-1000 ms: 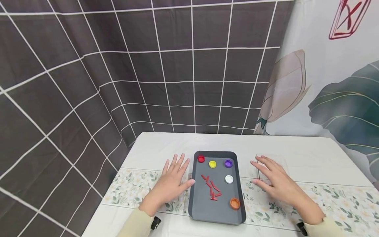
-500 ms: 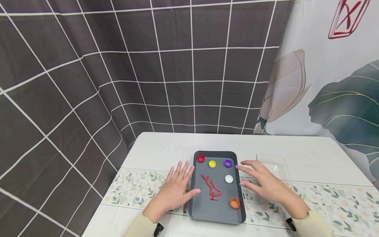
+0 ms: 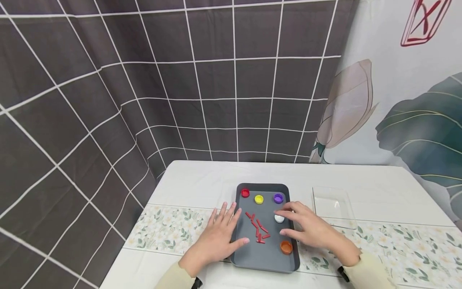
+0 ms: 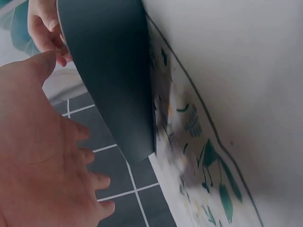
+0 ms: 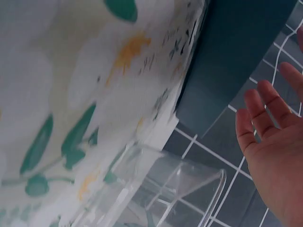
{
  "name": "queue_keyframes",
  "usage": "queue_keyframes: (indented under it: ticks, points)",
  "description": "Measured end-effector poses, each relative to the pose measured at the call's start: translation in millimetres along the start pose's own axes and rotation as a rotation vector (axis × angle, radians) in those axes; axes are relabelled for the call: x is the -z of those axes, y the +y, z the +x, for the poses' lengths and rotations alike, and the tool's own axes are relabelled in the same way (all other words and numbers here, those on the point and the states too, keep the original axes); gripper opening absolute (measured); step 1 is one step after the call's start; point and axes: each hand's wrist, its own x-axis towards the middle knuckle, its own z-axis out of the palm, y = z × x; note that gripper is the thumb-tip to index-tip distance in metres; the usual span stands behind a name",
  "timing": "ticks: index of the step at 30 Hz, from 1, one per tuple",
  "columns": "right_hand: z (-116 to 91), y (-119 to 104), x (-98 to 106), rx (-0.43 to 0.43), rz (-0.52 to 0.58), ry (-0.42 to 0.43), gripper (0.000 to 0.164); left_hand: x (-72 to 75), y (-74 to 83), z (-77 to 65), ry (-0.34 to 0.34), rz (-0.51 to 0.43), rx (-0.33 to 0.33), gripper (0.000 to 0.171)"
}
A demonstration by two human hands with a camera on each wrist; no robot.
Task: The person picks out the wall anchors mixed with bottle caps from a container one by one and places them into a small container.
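Note:
On the table lies a shallow grey tray (image 3: 252,257). It bears red, yellow, purple, white and orange round caps: the red cap (image 3: 245,193), yellow cap (image 3: 258,199), purple cap (image 3: 278,198), white cap (image 3: 279,219) and orange cap (image 3: 286,247). Several short red sticks (image 3: 257,232) are scattered mid-tray. My left hand (image 3: 217,239) hovers at the tray's left edge, fingers spread and holding nothing; its palm (image 4: 42,151) shows in the left wrist view. My right hand (image 3: 313,230) reaches over the right rim, fingers loosely bent above the white cap, partly covering it. No grasp is visible.
A clear plastic box (image 3: 333,204) stands on the table right of the tray, also near the right hand (image 5: 279,146) in the right wrist view. The white tablecloth (image 3: 202,180) has a floral band. Dark gridded curtain (image 3: 216,112) hangs behind and to the left.
My right hand has moved left from over the clear box to above the white cap, uncovering the box. My left hand has shifted slightly right and nearer, partly over the tray's left rim.

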Motion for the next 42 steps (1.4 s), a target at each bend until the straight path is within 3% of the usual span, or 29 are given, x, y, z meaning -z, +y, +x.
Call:
queue_keyframes:
  ticks: [9,24,42]
  points:
    - [6,-12,-10,-0.001,0.019,-0.077,0.042,-6.7,5.2,0.2,0.0,0.047,-0.005,0.086]
    - [21,-15,-18,0.082,0.047,-0.247,0.031,-16.7,6.3,1.5,-0.058,0.081,0.024,0.089]
    - [38,-6,-25,0.157,0.005,-0.303,0.027,-18.9,6.2,2.1,-0.059,0.089,0.031,0.09]
